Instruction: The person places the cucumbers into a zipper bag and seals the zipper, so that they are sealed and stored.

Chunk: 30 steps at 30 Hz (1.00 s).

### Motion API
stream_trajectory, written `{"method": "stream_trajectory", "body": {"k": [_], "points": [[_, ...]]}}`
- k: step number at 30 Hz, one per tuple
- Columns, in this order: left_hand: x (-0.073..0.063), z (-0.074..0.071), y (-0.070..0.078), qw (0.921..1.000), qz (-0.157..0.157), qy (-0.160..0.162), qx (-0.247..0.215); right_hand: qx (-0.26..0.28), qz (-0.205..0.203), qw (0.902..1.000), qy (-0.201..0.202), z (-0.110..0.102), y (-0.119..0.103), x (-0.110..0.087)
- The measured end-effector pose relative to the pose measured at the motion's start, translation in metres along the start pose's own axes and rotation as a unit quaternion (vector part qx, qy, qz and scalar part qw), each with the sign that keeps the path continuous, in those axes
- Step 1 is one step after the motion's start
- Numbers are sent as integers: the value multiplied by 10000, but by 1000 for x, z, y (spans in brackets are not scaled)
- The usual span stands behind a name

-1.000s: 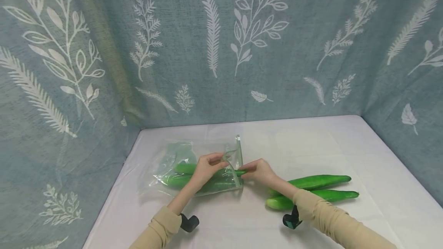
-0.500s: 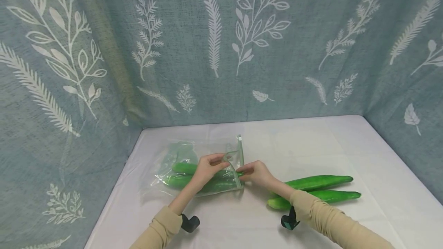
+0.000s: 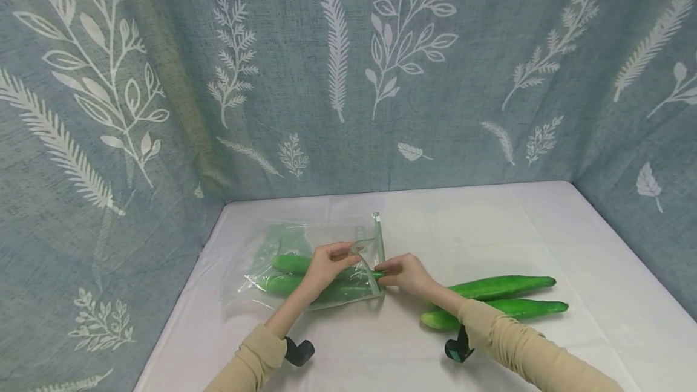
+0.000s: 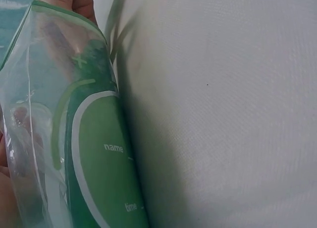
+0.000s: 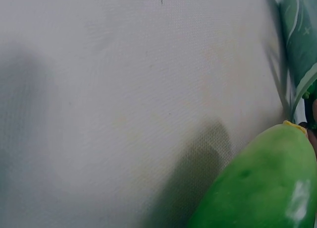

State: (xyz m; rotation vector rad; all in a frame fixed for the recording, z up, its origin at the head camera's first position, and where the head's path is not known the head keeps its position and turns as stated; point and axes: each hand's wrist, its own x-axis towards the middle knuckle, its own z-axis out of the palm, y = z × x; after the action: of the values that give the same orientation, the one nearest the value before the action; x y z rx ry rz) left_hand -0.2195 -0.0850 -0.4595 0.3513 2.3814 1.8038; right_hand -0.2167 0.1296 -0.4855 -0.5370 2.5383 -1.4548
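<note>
A clear zip bag [image 3: 288,235] with green print lies on its side, its mouth toward the right. My left hand [image 3: 328,268] pinches the bag's upper lip and holds the mouth apart. Inside are two cucumbers, the farther cucumber [image 3: 288,264] and the nearer cucumber [image 3: 278,285]. At the mouth, my right hand [image 3: 407,274] pinches the right tip of the farther cucumber. The left wrist view has the printed bag [image 4: 106,168] up close, with part of my left hand [image 4: 7,200] at the edge. My right fingers [image 5: 313,134] barely show in the right wrist view.
Two more cucumbers, one farther [image 3: 506,286] and one nearer [image 3: 528,307], lie on the white-covered table [image 3: 457,222], partly behind my right forearm. One cucumber end [image 5: 267,178] fills the right wrist view's lower corner. A patterned curtain [image 3: 327,156] encloses the table's back and sides.
My right hand has shifted slightly left, and the farther cucumber has slid a little deeper into the bag. The left hand keeps its hold on the bag's lip.
</note>
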Motion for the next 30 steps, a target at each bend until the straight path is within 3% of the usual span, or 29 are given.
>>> {"method": "stream_trajectory", "body": {"k": [10,21,30], "points": [[-1,0,0,9999,-49,23,-88,84,283,9995,74,-1,2,-3],[0,0,-2,9999,-79,49,-103,-171,520,9985,41,-11,-1,-4],[-1,0,-1,9998,-92,67,-144,-240,461,9985,-194,-23,0,-8]]}}
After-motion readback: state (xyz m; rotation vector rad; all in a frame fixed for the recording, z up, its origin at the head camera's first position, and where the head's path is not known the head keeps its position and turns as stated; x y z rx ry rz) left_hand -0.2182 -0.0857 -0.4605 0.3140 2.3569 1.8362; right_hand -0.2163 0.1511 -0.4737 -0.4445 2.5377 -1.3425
